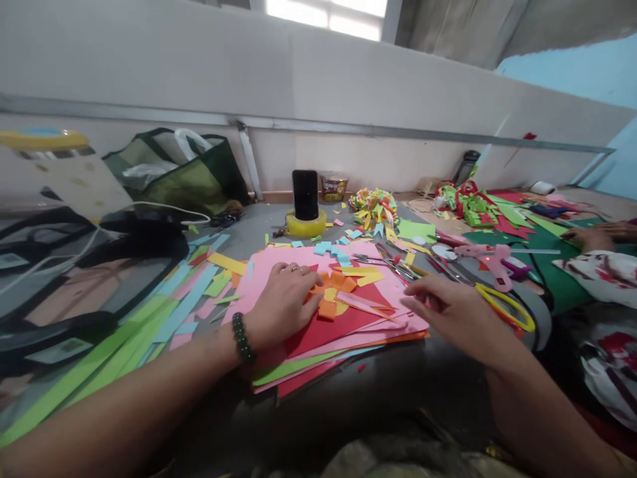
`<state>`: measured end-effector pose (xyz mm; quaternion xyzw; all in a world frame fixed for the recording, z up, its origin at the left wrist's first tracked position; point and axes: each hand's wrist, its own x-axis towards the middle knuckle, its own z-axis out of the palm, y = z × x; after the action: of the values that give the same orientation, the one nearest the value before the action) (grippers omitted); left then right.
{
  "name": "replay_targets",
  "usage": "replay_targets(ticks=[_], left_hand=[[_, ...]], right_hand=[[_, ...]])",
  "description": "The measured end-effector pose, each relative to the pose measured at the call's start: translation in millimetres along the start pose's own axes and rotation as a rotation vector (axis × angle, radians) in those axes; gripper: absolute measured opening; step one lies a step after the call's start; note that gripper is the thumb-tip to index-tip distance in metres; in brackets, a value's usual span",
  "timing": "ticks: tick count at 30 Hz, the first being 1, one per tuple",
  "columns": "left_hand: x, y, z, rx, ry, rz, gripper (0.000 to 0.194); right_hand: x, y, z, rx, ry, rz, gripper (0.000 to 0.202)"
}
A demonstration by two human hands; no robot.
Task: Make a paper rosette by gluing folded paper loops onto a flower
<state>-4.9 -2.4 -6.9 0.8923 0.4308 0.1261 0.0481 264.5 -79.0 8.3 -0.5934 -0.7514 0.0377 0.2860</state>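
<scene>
I am seeing my left hand (286,299) lying palm-down, fingers loosely spread, fingertips pressing on the orange paper piece (331,292) atop the red sheet (328,325) on the counter (263,229); gripping nothing; wrist bent inward, beaded bracelet (242,337) showing. My right hand (455,312) is hovering half-open, empty, fingertips just touching the pink sheets (398,318). No legible writing.
</scene>
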Motion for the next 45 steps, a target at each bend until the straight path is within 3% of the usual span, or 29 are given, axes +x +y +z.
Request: replay_targets(ticks=[3, 6, 11, 15, 22, 27, 30, 33, 36, 39, 42, 45], left_hand=[[2.1, -1.5, 1.5, 0.05, -0.04, -0.037, 0.03], [2.6, -1.1, 1.3, 0.055, -0.021, -0.049, 0.028], [1.5, -0.1, 2.8, 0.043, -0.029, 0.021, 0.025], [0.2, 0.0, 4.1, 0.046, -0.024, 0.048, 0.025], [-0.6, -1.4, 4.5, 0.014, 0.025, 0.07, 0.028], [-0.9, -1.2, 4.4, 0.02, 0.035, 0.063, 0.027], [-0.8, -1.7, 4.2, 0.008, 0.036, 0.041, 0.027], [-0.2, -4.8, 4.3, -0.068, 0.149, 0.041, 0.026], [-0.6, -7.2, 1.7, -0.234, 0.323, 0.02, 0.026], [-3.1, -4.5, -3.0, -0.408, 0.426, 0.022, 0.031], [-6.6, 3.1, -4.9, -0.577, 0.361, 0.07, 0.029], [-8.7, 10.3, -2.5, -0.751, 0.222, 0.074, 0.022]], right_hand=[[13.9, -7.1, 15.5, -0.029, -0.092, -0.115, 0.024], [37.0, -6.8, 20.2, -0.148, -0.149, -0.138, 0.021], [83.1, -3.2, 25.5, -0.357, -0.321, 0.023, 0.028], [102.0, 2.4, 34.5, -0.389, -0.41, 0.066, 0.016], [102.6, 5.9, 34.6, -0.342, -0.397, 0.092, 0.02], [106.4, 5.8, 37.4, -0.292, -0.405, 0.038, 0.01], [110.2, 9.9, 32.6, -0.293, -0.309, 0.087, 0.016], [110.5, 11.7, 19.0, -0.265, -0.116, 0.111, 0.022], [102.9, 3.6, 3.3, -0.172, 0.036, -0.06, 0.022], [88.5, -15.8, -5.2, -0.11, -0.062, -0.352, 0.023], [74.4, -39.1, -1.6, -0.069, -0.188, -0.494, 0.024], [66.2, -54.7, 12.2, 0.022, -0.2, -0.484, 0.033]])
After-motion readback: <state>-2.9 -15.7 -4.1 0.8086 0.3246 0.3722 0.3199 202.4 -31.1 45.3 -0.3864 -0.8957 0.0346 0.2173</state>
